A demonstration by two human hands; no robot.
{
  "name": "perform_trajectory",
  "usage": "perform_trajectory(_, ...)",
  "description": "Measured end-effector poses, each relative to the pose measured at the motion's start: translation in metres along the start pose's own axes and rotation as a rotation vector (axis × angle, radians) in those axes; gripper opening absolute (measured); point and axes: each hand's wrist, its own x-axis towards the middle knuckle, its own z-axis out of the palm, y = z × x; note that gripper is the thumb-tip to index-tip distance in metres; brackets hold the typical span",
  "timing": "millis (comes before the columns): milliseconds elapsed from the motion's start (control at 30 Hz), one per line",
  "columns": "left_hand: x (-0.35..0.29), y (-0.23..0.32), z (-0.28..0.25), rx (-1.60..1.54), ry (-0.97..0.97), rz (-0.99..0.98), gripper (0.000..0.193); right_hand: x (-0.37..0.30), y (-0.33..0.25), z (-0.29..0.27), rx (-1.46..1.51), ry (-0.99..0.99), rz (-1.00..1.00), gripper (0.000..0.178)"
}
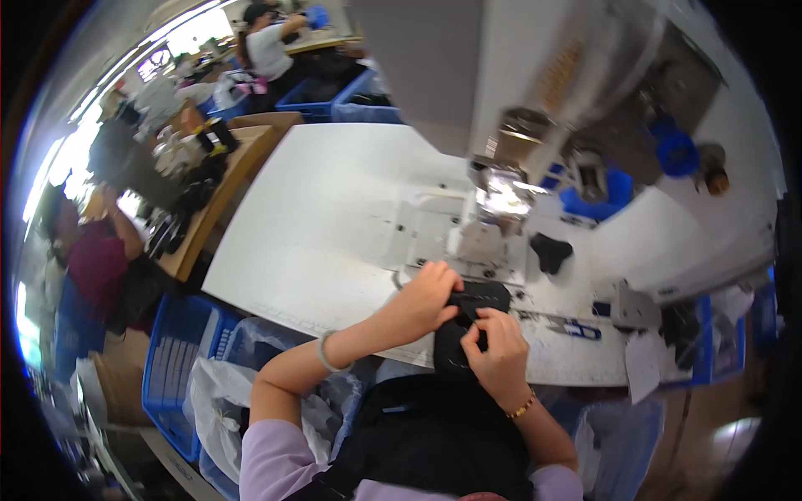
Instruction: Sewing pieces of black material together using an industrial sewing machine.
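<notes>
Both my hands are at the front edge of the white sewing table (309, 217), just before the sewing machine (505, 196). They hold a black fabric piece (451, 349), part of it on the tabletop and part hanging over the edge toward me. My left hand (428, 299) grips its upper left side with bent fingers. My right hand (499, 346) pinches it from the right, thumb and fingertips together. Thin light threads show on the piece, whose exact kind I cannot make out. Right of the needle area lies a black three-lobed piece (550, 252).
A small blue-handled cutter (576, 329) lies near the front right edge. Behind the machine sits a blue tray (608, 194). A blue basket (180, 351) and plastic-lined bins flank me. Two people (269, 54) work farther off at the left.
</notes>
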Motion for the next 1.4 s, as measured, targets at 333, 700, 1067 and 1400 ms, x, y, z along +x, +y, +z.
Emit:
perform_trajectory(333, 0.001, 0.006, 0.003, -0.198, 0.015, 0.025, 0.019, -0.004, -0.001, -0.008, 0.033, -0.020, 0.046, 0.016)
perform_trajectory(700, 0.029, 0.044, -0.013, -1.559, 0.222, -0.224, 0.030, 0.070, -0.006, -0.014, -0.097, 0.247, -0.236, 0.020)
perform_trajectory(1067, 0.037, 0.030, -0.015, -1.465, 0.276, -0.296, 0.028, 0.076, 0.013, -0.008, 0.821, 0.106, 0.535, 0.019)
perform_trajectory(1400, 0.042, 0.027, -0.021, -1.427, 0.259, -0.351, 0.018, 0.080, 0.006, 0.007, 0.860, 0.212, 0.495, 0.023)
